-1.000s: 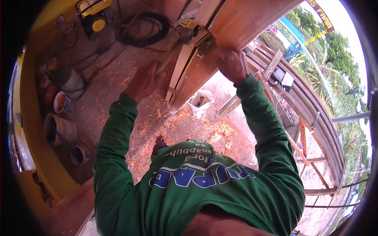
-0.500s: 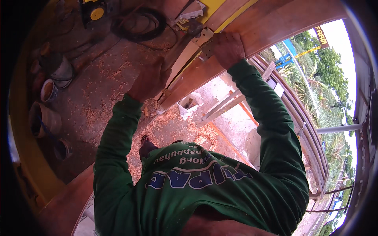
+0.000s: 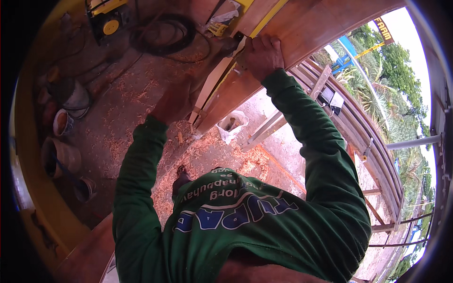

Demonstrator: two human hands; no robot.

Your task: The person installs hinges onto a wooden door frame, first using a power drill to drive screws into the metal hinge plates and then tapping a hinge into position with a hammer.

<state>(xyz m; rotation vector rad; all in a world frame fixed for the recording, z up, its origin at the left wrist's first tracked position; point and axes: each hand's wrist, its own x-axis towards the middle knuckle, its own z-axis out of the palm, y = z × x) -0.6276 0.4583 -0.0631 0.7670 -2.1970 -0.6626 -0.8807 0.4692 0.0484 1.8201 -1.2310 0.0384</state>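
Observation:
My left hand (image 3: 175, 100) is closed around the wooden handle of a hammer (image 3: 211, 62). The hammer's dark head (image 3: 230, 45) is up by the edge of a brown wooden door panel (image 3: 302, 33). At that edge my right hand (image 3: 264, 55) has its fingers curled over a metal hinge (image 3: 241, 59), pressing it on the wood. Fingers partly cover the hinge, and its far leaf stands near the hammer head. A pale wooden strip (image 3: 214, 80) runs alongside the panel's edge.
Wood shavings (image 3: 245, 160) litter the floor. A white bag-lined bucket (image 3: 232, 126) stands below the panel's end. At left are several buckets (image 3: 63, 158), a coiled black hose (image 3: 163, 35) and a yellow machine (image 3: 111, 26). Timber railing (image 3: 349, 118) curves along the right.
The hammer head has dropped slightly, toward the hinge. The hinge leaf that faced me with its holes showing is now turned nearly edge-on. The whole view has shifted a little.

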